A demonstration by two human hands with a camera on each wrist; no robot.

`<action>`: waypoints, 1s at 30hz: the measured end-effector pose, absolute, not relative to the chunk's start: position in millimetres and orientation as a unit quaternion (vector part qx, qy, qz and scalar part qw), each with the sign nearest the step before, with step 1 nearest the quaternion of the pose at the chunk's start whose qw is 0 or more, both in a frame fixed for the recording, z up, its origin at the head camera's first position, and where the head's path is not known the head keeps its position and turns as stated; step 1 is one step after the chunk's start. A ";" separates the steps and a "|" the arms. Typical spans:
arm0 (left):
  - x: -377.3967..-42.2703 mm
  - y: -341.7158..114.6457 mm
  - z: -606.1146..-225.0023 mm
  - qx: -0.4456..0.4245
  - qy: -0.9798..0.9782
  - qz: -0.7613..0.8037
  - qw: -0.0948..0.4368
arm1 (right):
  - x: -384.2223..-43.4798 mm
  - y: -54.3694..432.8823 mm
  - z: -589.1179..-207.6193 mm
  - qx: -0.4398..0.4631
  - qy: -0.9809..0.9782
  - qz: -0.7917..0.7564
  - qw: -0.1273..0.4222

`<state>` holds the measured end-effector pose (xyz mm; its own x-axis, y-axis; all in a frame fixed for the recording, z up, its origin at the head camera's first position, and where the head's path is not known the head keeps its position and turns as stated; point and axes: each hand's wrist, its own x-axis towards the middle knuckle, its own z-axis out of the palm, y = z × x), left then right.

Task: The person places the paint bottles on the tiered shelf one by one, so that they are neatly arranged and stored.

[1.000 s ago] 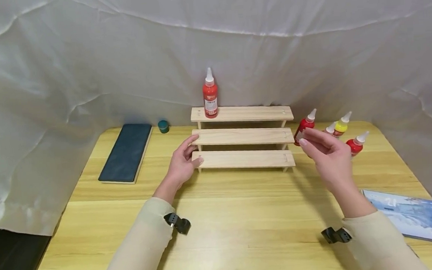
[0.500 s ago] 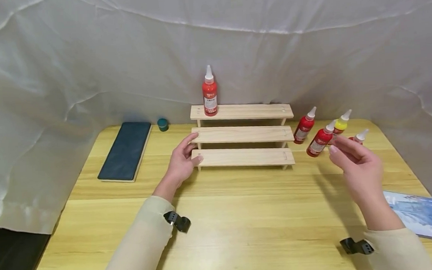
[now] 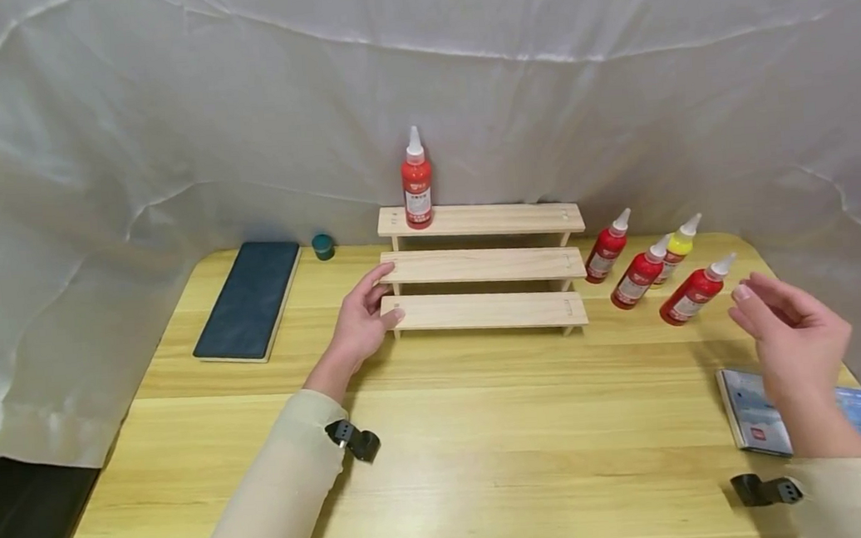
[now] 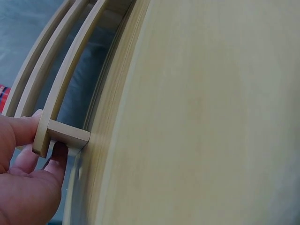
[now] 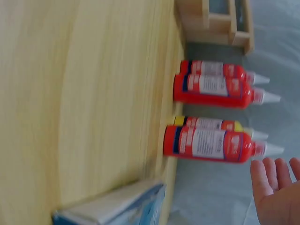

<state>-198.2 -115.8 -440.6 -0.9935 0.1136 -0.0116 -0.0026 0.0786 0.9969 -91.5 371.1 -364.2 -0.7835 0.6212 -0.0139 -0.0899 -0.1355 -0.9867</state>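
My left hand (image 3: 360, 327) grips the left end of a three-step wooden display rack (image 3: 484, 308). In the left wrist view its thumb is on the front board and fingers curl beneath, by the leg. On the top step, at the left, stands a red paint bottle (image 3: 418, 196) with a white pointed nozzle. My right hand (image 3: 798, 335) is raised in the air, holding nothing, fingers loosely bent. Nearest to it is a red bottle (image 3: 693, 296). Beside that stand two more red bottles (image 3: 637, 279) (image 3: 606, 252) and a yellow one (image 3: 679, 243), partly hidden.
A blue book or box (image 3: 756, 425) lies at the right, partly under my right forearm in this view. A dark flat board (image 3: 249, 302) lies at the left, with a small green jar (image 3: 323, 246) behind it. Grey cloth (image 3: 299, 103) hangs along the back and sides.
My right hand has moved right and toward the table's near side, away from the rack and past the bottles, uncovering them. My left hand stays on the rack.
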 end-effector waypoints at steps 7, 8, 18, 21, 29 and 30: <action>-197.8 -115.8 -440.6 0.041 0.735 0.676 0.038 | -105.2 393.3 -362.2 -0.233 -0.594 0.747 0.187; -197.7 -115.7 -440.4 0.041 0.735 0.676 0.038 | -107.9 395.5 -362.7 -0.231 -0.597 0.748 0.176; -197.4 -114.1 -439.1 0.038 0.733 0.678 0.042 | -127.3 410.7 -371.7 -0.210 -0.650 0.722 0.108; -197.4 -113.8 -438.9 0.039 0.731 0.680 0.043 | -129.2 412.7 -374.9 -0.209 -0.666 0.710 0.094; -197.2 -113.8 -439.2 0.035 0.733 0.678 0.043 | -133.5 409.9 -378.7 -0.194 -0.687 0.695 0.086; -197.3 -113.9 -439.5 0.035 0.732 0.679 0.043 | -133.9 409.1 -378.6 -0.192 -0.688 0.694 0.087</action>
<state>-197.3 -113.9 -439.5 -0.9939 0.1089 -0.0149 -0.0066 0.0767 0.9970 -133.9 409.1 -378.6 -0.9114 0.3849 -0.1456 0.1423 -0.0373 -0.9891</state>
